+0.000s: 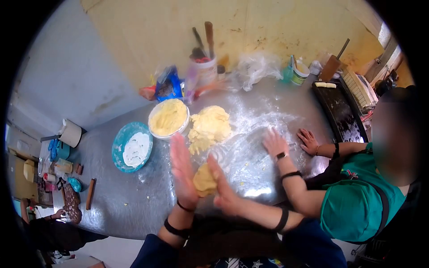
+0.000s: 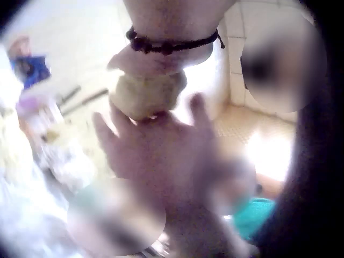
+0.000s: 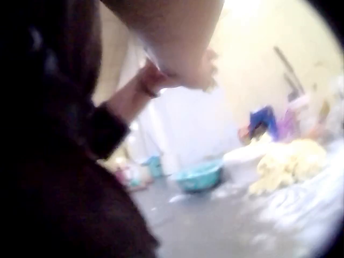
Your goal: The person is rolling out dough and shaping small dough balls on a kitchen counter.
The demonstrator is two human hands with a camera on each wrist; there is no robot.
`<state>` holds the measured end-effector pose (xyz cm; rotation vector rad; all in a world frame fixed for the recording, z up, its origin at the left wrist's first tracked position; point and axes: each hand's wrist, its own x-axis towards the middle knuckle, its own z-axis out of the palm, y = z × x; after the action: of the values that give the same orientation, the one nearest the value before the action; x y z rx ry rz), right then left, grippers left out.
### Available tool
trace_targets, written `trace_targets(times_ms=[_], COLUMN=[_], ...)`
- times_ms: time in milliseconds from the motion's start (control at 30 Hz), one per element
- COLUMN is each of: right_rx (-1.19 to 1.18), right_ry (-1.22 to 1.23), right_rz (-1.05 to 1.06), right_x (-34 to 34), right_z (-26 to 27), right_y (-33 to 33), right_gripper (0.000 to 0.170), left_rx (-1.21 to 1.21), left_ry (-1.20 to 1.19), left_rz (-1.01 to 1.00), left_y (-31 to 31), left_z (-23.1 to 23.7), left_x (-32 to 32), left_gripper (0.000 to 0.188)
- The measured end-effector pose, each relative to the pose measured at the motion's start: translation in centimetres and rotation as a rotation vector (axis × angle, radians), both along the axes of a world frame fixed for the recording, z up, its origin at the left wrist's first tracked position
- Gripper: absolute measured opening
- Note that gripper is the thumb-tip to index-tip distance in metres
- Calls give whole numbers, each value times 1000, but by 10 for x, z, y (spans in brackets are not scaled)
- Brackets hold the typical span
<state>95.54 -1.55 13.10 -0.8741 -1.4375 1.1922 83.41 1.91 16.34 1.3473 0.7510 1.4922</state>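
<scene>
A rounded, flattened piece of yellow dough (image 1: 203, 182) is between my two palms, above the metal table (image 1: 156, 205). My left hand (image 1: 182, 172), slightly blurred, has its fingers straight and pointing up. Facing it from the other side is my right hand (image 1: 223, 190), its fingers extended too. In the left wrist view, the same dough (image 2: 148, 95) appears between the heel of the left hand and the spread fingers of the right hand (image 2: 156, 150). Past the hands lie a large lump of dough (image 1: 212, 124) and a white tub (image 1: 154, 132) filled with yellow dough.
A teal basin (image 1: 117, 152) of white flour stands left of the tub. At right, another person's hands (image 1: 275, 142) rest on the floured table beside a black tray (image 1: 335, 111). A wooden stick (image 1: 90, 194) lies far left, near a further person's arm.
</scene>
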Motion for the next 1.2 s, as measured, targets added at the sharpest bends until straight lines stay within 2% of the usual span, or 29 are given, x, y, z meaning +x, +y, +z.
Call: trace_targets(times_ms=[67, 133, 167, 200, 267, 300, 333, 367, 400, 433, 533, 633, 700, 833, 933, 1033, 1100, 1167, 1200], right_rx=[334, -60, -226, -510, 58, 147, 238, 139, 52, -51, -547, -609, -589, -632, -659, -571, -572, -628, -651], right_ry=[-99, 348, 598, 936, 320, 205, 96, 194, 131, 76, 1021, 1361, 1379, 1352, 1300, 1104, 1029, 1053, 1048], right_rz=[-12, -19, -69, 59, -103, -116, -136, -96, -274, -439, -125, 105, -74, -385, -587, -482, -432, -410, -391], right_x=[0, 14, 21, 26, 0, -2, -5, -1, 2, 5, 41, 68, 90, 136, 160, 156, 151, 139, 135], right_z=[-4, -35, -50, -88, -53, -38, -23, -13, -14, -15, -20, -57, -81, -70, -69, -71, -78, -86, -89], right_y=[-3, 6, 10, 7, 5, 5, 6, 12, 30, 47, 68, 79, 91, 110, 119, 112, 104, 98, 94], right_gripper=[92, 97, 99, 105, 82, 76, 69, 68, 66, 64, 89, 78, 84, 88, 90, 85, 81, 77, 76], left_rx=[69, 306, 365, 225, -22, -149, -141, -137, -129, -131, -126, -67, -57, -23, -16, -182, -219, -550, -691], left_ry=[236, 587, 641, 440, 4, -212, -91, 32, 156, 88, -115, 52, 122, 268, 409, 526, 733, 943, 773], left_rz=[-27, -127, -159, -143, -96, -73, -153, -235, -316, -325, -345, -329, -271, -24, 276, 665, 1015, 1324, 1324], left_y=[5, -21, -30, -19, 5, 13, 14, 14, 14, 14, 12, 35, 46, 71, 92, 114, 125, 125, 126], left_z=[-17, -26, -27, -25, -20, -19, -31, -53, -65, -58, -31, -51, -60, -75, -90, -123, -166, -174, -187], left_x=[-1, 11, 16, 15, 14, 15, 16, 14, 12, 17, 38, 11, -8, -66, -133, -211, -279, -307, -325], left_gripper=[86, 85, 84, 82, 79, 77, 76, 76, 75, 76, 80, 73, 69, 61, 55, 56, 64, 70, 66])
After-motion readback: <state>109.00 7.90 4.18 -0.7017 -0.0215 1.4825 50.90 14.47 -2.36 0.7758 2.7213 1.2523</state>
